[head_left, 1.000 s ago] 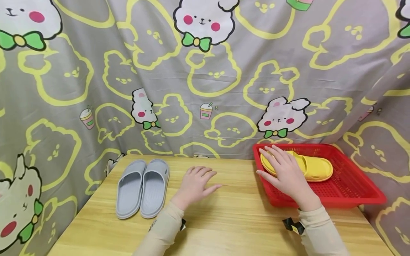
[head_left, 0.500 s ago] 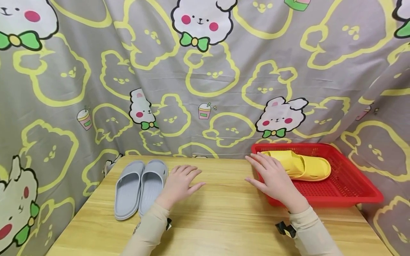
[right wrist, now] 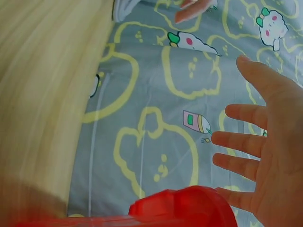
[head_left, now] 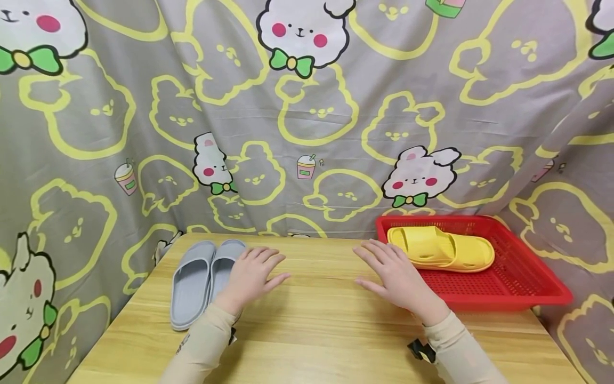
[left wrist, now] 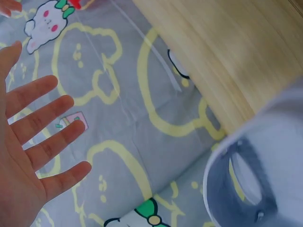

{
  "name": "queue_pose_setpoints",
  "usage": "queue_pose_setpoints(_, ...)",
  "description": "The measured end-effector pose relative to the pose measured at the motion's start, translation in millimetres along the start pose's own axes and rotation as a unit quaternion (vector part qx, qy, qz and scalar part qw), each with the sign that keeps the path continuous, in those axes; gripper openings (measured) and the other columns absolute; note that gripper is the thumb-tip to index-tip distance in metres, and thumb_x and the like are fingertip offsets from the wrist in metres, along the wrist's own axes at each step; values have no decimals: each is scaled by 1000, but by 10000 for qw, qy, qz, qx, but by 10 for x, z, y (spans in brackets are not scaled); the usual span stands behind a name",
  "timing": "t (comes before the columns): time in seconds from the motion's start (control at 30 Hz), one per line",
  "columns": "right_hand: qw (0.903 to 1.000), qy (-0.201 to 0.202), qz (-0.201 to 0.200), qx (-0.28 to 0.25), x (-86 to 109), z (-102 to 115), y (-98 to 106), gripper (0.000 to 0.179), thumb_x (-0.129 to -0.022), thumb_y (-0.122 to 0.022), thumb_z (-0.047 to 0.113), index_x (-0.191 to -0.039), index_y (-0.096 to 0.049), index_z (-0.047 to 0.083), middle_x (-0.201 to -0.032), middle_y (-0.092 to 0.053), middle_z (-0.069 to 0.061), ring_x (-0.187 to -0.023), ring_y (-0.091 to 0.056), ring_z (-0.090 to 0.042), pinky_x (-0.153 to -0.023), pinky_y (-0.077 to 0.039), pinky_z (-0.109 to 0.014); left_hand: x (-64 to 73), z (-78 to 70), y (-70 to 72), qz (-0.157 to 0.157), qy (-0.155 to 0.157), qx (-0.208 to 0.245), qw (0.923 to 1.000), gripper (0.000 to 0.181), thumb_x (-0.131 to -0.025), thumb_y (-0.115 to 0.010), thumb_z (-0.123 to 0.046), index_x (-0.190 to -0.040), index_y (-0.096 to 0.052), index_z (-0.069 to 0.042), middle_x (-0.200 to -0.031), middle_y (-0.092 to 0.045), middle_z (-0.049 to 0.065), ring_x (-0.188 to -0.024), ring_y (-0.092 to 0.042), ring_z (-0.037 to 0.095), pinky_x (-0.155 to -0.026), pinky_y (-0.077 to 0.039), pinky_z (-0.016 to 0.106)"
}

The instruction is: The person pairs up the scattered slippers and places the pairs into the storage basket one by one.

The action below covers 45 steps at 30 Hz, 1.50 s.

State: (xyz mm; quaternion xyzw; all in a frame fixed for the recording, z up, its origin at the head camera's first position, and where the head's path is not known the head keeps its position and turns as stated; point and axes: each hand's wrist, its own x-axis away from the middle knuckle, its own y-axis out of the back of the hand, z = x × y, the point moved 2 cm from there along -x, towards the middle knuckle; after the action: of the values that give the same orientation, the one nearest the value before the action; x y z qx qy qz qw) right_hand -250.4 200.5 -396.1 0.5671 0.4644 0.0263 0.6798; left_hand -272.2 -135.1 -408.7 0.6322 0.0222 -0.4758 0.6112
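Note:
My left hand (head_left: pixel 251 276) hovers with spread fingers over the inner side of the grey slippers (head_left: pixel 193 285), covering part of the right one in the head view. In the left wrist view a grey slipper (left wrist: pixel 265 165) shows close at the lower right, apart from the fingers. My right hand (head_left: pixel 400 280) is held up, fingers extended and holding nothing, beside the left wall of the red basket (head_left: pixel 484 300). A pair of yellow slippers (head_left: pixel 472 253) lies inside that basket, near its back left, one overlapping the other.
The wooden table (head_left: pixel 316 325) reaches back to a grey patterned curtain (head_left: pixel 331 117), which hangs behind it and along both sides. A black object (head_left: pixel 422 351) sits at the right wrist.
Both hands have moved left. The left hand has come over the grey slippers, while the right has drawn away from above the yellow slippers. The slippers and basket keep their places.

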Motion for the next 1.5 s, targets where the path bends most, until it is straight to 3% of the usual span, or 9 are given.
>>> queue_pose_setpoints(0.23, 9997, 146, 167, -45, -35, 97, -77, 66, -88, -61, 57, -140, -52, 17, -134, -59, -10, -129, -51, -33, -104, -39, -55, 87, 143, 86, 14, -124, -204, 9997, 48, -83, -66, -55, -111, -72, -16, -110, -72, 6, -105, -66, 29, -89, -51, 51)
queue_pose_setpoints(0.47, 9987, 272, 427, -48, -81, 193, -163, 67, -90, -55, 61, -141, -51, 18, -135, -58, -8, -128, -51, -31, -103, -42, -54, 164, 256, 174, 193, -120, -311, 9993, 48, -83, -67, -54, -113, -71, -16, -111, -71, 6, -105, -65, 29, -89, -51, 50)
queue_pose_setpoints(0.67, 9975, 374, 592, -99, -135, 295, -238, 68, -87, -63, 56, -143, -49, 20, -136, -58, -8, -128, -52, -30, -103, -43, -52, 259, 366, 214, 202, -38, -411, 9989, 51, -81, -69, -54, -114, -71, -15, -111, -71, 7, -105, -65, 30, -89, -51, 51)
queue_pose_setpoints(0.9, 9964, 463, 659, -273, -229, 407, -309, 67, -88, -61, 57, -143, -49, 20, -137, -57, -8, -130, -50, -29, -105, -40, -55, 337, 506, 307, 132, -71, -256, 9996, 51, -79, -72, -49, -115, -70, -13, -111, -71, 7, -105, -64, 30, -88, -50, 55)
queue_pose_setpoints(1.03, 9954, 487, 744, -351, -296, 470, -356, 67, -89, -59, 58, -144, -48, 21, -138, -56, -7, -131, -49, -29, -106, -39, -55, 377, 594, 352, 324, 105, -224, 9992, 55, -89, -57, -60, -120, -68, -15, -115, -70, 7, -110, -63, 32, -91, -48, 56)
queue_pose_setpoints(1.13, 9942, 496, 900, -316, -343, 519, -412, 67, -90, -56, 60, -145, -46, 22, -140, -55, -6, -133, -48, -27, -108, -39, -53, 418, 666, 376, 532, 303, -256, 9978, 60, -91, -50, -65, -123, -67, -17, -118, -69, 7, -111, -62, 33, -95, -46, 57)
queue_pose_setpoints(1.3, 9920, 485, 1126, -305, -412, 595, -509, 68, -91, -54, 62, -147, -42, 25, -143, -53, -4, -134, -46, -25, -109, -38, -51, 477, 784, 388, 697, 538, -320, 9956, 56, -81, -70, -53, -123, -67, -16, -119, -69, 8, -110, -62, 33, -96, -45, 57)
queue_pose_setpoints(1.5, 9887, 512, 1368, -326, -505, 694, -602, 68, -92, -50, 64, -148, -41, 26, -145, -51, -3, -136, -45, -25, -111, -36, -51, 530, 905, 400, 726, 752, -200, 9943, 52, -79, -74, -48, -120, -69, -15, -118, -69, 10, -112, -61, 35, -95, -46, 58)
